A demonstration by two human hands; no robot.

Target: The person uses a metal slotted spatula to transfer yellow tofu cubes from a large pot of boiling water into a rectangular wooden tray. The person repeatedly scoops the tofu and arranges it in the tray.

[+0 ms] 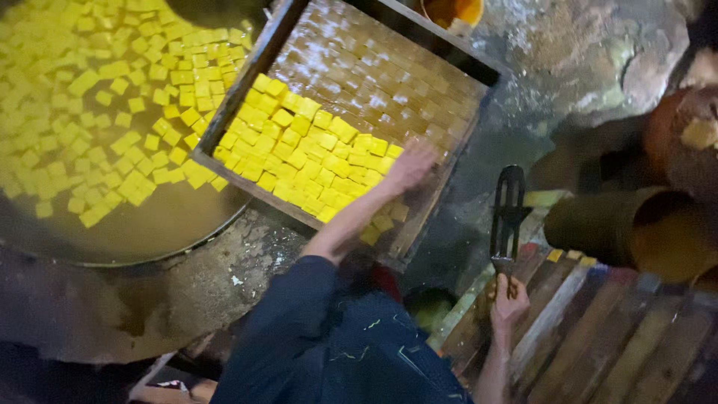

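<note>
On the wooden tray [449, 161], left hand [410, 166] lies flat, fingers spread over yellow cubes [299, 153]; right hand [508, 299] grips upright black tool [508, 217]

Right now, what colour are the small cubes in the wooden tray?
Bright yellow small cubes fill the wooden tray; head view.

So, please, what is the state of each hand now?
Left hand: open, flat on the yellow cubes in the wooden tray.
Right hand: closed, holding the dark slotted tool.

Tofu workshop: vat [112, 232] of yellow cubes [112, 112], wooden tray [247, 71].
</note>
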